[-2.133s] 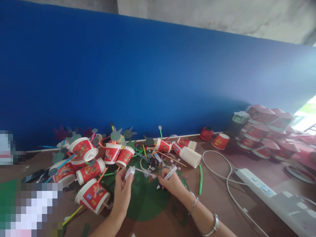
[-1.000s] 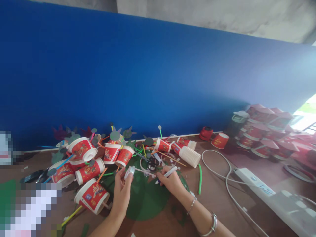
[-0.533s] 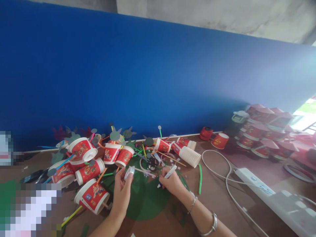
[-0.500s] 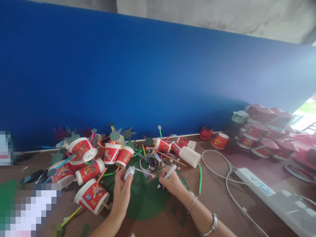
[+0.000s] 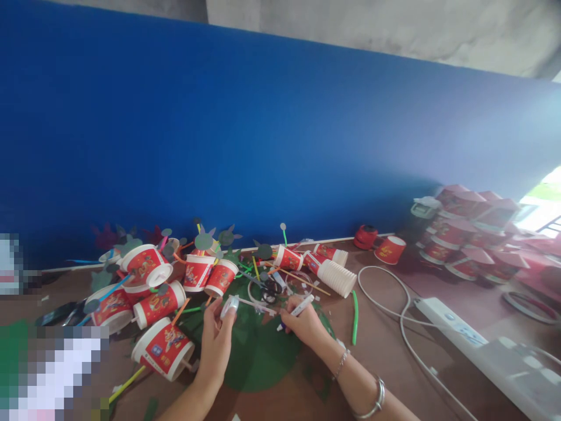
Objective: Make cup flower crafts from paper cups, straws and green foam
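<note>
My left hand (image 5: pixel 215 338) pinches a small white round piece (image 5: pixel 229 306) over a dark green paper sheet (image 5: pixel 258 354) on the brown table. My right hand (image 5: pixel 305 325) is closed around a white marker pen (image 5: pixel 298 307), its tip pointing down to the left at the green sheet. Bracelets sit on my right wrist. Just beyond both hands lie scissors (image 5: pixel 268 287) and clear tape rings. A red paper cup (image 5: pixel 163 348) lies on its side left of my left hand.
Several red paper cups with coloured straws and grey paper discs (image 5: pixel 149 280) crowd the left. A stack of white cups (image 5: pixel 337 277) and a green straw (image 5: pixel 355 316) lie right of my hands. A white power strip (image 5: pixel 451 325) with cable and stacked red cups (image 5: pixel 468 233) stand at right. A blue board (image 5: pixel 263 146) backs the table.
My right hand with the pen has made small shifts over the green sheet, the pen tip dipping a little left. My left hand has kept still.
</note>
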Demonstrator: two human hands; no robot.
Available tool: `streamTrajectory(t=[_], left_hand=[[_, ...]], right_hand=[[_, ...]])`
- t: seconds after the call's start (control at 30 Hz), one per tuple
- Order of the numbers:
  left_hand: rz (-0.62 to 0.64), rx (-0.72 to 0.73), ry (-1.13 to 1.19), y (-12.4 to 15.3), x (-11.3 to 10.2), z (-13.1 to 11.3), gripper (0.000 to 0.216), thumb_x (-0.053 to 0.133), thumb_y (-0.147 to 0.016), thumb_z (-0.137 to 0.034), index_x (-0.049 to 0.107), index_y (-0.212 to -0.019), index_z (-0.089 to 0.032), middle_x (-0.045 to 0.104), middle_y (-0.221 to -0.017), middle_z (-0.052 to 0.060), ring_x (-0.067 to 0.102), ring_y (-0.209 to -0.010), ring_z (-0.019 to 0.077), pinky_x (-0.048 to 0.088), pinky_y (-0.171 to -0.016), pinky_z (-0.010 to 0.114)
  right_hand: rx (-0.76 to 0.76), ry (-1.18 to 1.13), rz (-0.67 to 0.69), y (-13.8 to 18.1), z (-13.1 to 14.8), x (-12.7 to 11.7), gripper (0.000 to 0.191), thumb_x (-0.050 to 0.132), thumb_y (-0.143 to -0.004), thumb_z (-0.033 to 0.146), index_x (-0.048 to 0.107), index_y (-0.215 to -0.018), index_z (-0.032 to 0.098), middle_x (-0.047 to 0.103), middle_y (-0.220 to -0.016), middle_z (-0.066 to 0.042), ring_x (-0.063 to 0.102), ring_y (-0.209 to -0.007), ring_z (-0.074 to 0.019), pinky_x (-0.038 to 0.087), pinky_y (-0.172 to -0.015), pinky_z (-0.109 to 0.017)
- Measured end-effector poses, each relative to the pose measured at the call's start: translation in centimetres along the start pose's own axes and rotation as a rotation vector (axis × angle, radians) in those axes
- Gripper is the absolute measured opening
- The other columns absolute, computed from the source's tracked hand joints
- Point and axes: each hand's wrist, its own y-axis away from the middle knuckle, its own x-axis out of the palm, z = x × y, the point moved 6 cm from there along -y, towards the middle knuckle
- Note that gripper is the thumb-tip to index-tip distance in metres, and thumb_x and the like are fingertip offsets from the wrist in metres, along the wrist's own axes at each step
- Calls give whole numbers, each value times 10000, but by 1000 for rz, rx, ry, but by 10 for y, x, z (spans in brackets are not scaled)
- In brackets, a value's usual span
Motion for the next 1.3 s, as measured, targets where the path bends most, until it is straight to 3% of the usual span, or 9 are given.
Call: streamTrajectory(t=[0.13,0.37,0.67,1.3], left_hand=[[-4,-7,19,0,1,-1,501,650,-714,-450,483,-1116,-202,563,-1058,61,579,-931,198,453,-854,359],[-1,-24,26,1,0,0,490,653,-711,-456,491,-1109,-220,560,-1089,52,574,-944,194,447,-859,348],[-11,-20,21,0,0,-1,495,658,-703,-461,498,-1103,-217,577,-1037,43,589,-887,187,455,-846,352],[-15,-26,38,0,0,0,504,669,-683,-460,501,-1094,-220,568,-1060,48,587,-893,187,458,-834,343]], right_hand=[[45,-44,29,-1,-4,0,185,505,-593,208,353,-488,218,396,-347,91,469,-324,-96,279,-336,-174],[62,-79,-67,-6,-11,-18,167,476,-614,241,331,-533,222,406,-384,96,472,-336,-85,280,-351,-167],[36,-26,-15,-4,-8,-13,202,531,-653,262,375,-531,218,478,-382,71,504,-370,-107,315,-378,-184],[37,8,3,-5,-11,-11,204,500,-600,161,326,-508,216,384,-400,102,492,-346,-85,279,-336,-158]])
